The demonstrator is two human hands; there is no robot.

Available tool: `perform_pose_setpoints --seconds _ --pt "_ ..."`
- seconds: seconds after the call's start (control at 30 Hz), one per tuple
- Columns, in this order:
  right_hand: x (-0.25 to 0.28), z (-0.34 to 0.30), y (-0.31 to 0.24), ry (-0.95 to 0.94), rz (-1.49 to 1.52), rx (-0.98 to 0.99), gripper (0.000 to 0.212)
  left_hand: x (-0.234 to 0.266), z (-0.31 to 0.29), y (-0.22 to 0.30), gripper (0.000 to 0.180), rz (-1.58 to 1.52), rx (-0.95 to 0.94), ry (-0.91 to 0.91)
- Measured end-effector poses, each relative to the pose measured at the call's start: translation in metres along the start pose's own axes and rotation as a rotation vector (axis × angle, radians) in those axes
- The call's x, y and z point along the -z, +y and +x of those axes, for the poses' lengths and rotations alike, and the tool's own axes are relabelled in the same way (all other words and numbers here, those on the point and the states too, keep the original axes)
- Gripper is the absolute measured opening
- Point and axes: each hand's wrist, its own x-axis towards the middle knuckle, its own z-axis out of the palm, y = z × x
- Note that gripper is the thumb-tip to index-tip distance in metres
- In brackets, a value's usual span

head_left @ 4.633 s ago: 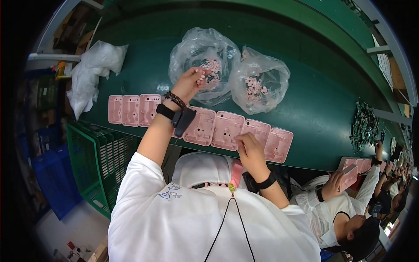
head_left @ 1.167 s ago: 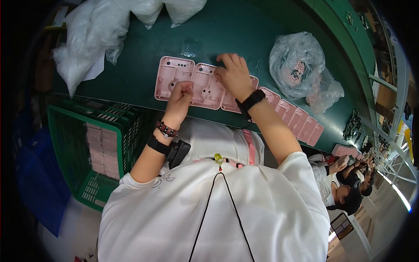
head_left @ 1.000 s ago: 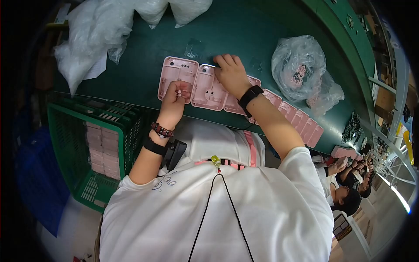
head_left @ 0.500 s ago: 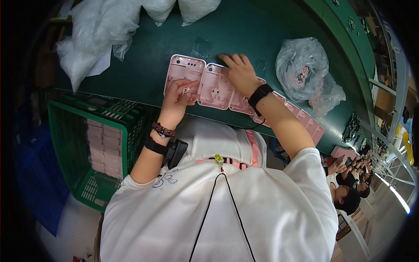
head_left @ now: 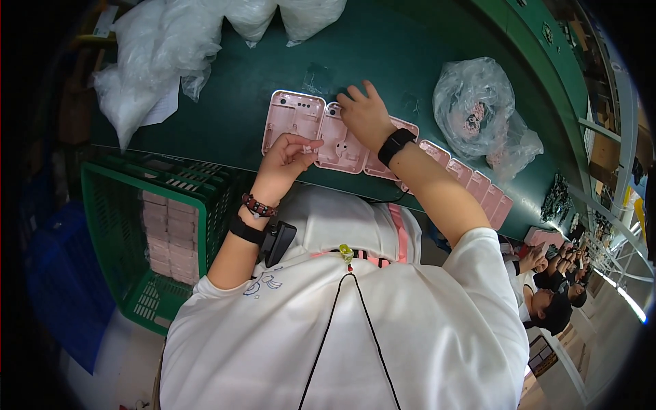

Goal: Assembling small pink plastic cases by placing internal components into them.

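Through the head camera I am looking down at a row of shallow pale-pink plastic shells (head_left: 377, 164), which is lying hollow side up on a dark green tabletop (head_left: 260, 68) and running from 11 o'clock round to 3 o'clock. The leftmost shell (head_left: 294, 116) is showing rounded corners, a thin raised rim, moulded ribs, one dark round hole near its own 11 o'clock corner and a short line of smaller dots beside that. The second shell (head_left: 338, 137) is sitting just beside it, displaying a moulded round feature with small dark holes near its middle.

The left hand (head_left: 283, 158) is reaching in from 8 o'clock, its forearm pointing toward 1 o'clock. I am seeing its grip pinching together on a tiny pale-pink plastic piece (head_left: 309, 147), over the border between those two shells.

The right hand (head_left: 365, 117) is slanting in from 3 o'clock, its forearm aiming between 10 and 11, its back facing up. Its fingers are bending over the second shell's upper edge; the hand is hiding what lies beneath, so I cannot tell whether its grip is holding anything.

At 2 o'clock a crumpled clear plastic bag (head_left: 471, 82) is holding small pink pieces (head_left: 475, 117).
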Motion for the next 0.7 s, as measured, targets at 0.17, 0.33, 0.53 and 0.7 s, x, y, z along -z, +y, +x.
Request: perform_pose_setpoints --seconds 0.17,0.33,0.53,0.7 --pt "-0.01 -0.005 -0.005 0.043 -0.007 -0.014 0.015 -0.006 -0.002 0.004 0.022 -0.09 -0.089 -0.041" --pt "-0.003 -0.015 0.001 0.164 0.095 -0.091 0.013 0.004 -0.003 -0.003 0.022 -0.029 -0.041 0.042" --pt "0.035 -0.021 -0.036 0.369 0.519 -0.274 0.011 0.005 -0.004 0.003 0.019 -0.316 0.06 0.1" --pt "0.044 -0.012 -0.075 0.463 1.143 -0.402 0.011 0.005 -0.004 -0.01 0.018 -0.503 0.053 -0.008"
